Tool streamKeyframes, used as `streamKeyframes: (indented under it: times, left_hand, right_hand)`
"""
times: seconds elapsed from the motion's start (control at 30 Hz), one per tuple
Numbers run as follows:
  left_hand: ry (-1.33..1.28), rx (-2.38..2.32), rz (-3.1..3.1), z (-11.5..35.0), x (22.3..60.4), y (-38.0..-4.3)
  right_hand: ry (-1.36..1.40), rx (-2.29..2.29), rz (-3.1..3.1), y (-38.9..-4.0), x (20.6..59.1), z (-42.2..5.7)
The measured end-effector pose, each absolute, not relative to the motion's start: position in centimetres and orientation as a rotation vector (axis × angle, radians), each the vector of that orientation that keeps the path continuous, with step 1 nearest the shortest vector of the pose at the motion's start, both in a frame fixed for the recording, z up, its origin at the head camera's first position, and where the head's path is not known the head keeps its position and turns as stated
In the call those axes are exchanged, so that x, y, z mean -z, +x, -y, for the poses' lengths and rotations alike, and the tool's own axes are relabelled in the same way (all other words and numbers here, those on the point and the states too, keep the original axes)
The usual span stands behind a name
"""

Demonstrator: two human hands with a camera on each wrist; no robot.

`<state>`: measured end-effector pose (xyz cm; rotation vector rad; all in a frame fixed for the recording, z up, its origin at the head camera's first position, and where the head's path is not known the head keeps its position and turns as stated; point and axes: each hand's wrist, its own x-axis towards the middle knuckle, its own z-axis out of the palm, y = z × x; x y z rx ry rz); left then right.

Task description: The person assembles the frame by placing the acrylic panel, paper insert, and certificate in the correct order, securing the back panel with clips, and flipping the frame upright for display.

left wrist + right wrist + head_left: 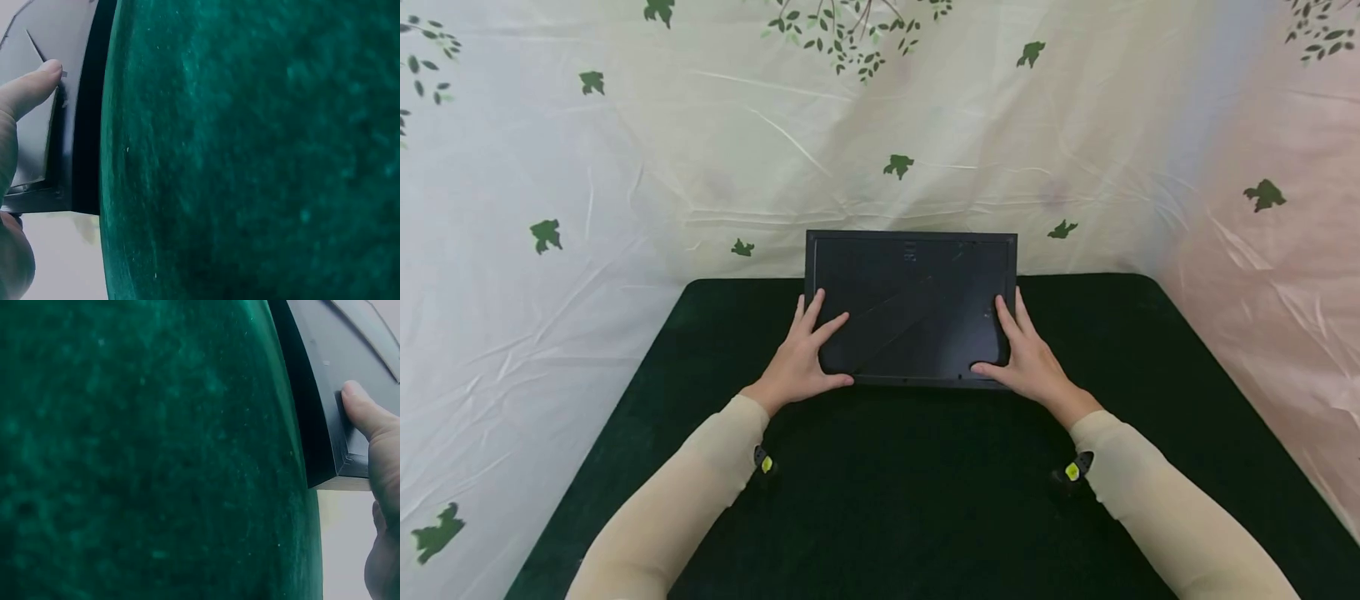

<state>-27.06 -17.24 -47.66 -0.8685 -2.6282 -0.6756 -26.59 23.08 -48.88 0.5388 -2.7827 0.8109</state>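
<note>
A black rectangular picture frame (917, 292), its back with a diagonal strip facing me, is held by both hands at the far side of the table. My left hand (797, 358) grips its left side, fingers spread on the back and edge, thumb at the lower edge. On the opposite side, my right hand (1032, 362) holds the lower right corner, thumb lying across the back. The left wrist view shows the left thumb (31, 87) pressed on the frame's rim (75, 125). In the right wrist view the right thumb (369, 415) rests near a corner of the frame (325, 381).
A dark green cloth (910, 492) covers the table, whose far edge lies just behind the frame. Pale curtains (737, 150) with green leaf prints hang behind and at both sides. A small wrist device (763, 460) shows at the left sleeve and another (1078, 467) at the right.
</note>
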Motion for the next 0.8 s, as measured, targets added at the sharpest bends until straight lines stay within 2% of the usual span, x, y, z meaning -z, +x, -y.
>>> streamKeyframes:
  times: [0.47,0.6,0.8]
  left_hand:
    - [-0.875,0.614,2.711,17.2,47.1,-27.3]
    - [-0.811,0.409,2.686,17.1,45.0,-28.0]
    - [-0.761,0.070,2.596,15.6,40.0,-29.4]
  right_hand:
    - [0.531,-0.723,2.768,-27.4,49.5,-22.8]
    - [0.520,-0.717,2.765,-27.3,49.6,-22.8]
    - [0.510,-0.704,2.744,-27.0,49.6,-22.6]
